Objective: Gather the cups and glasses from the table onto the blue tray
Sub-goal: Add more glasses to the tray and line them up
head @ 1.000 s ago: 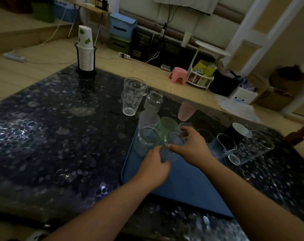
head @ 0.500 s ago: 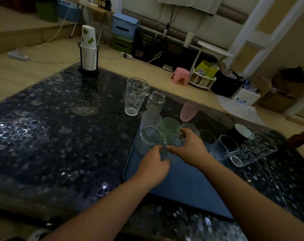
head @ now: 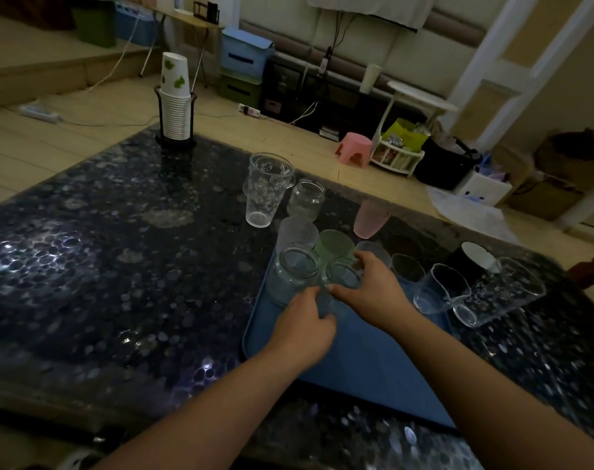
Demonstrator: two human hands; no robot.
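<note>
On blue tray (head: 373, 374): both hands' fingers wrap one clear glass (head: 343, 278), w/ empty jar (head: 294, 271), green cup (head: 334, 244) beside.

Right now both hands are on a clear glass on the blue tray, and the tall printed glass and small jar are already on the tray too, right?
Not quite. The head view shows the tall printed glass and small jar on the dark table, beyond the blue tray. Both the left hand and right hand are on the clear glass.

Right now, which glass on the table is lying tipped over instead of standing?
The large patterned clear glass at the tray's right edge; it lies on its side, mouth facing right, while the others stand upright.
</note>
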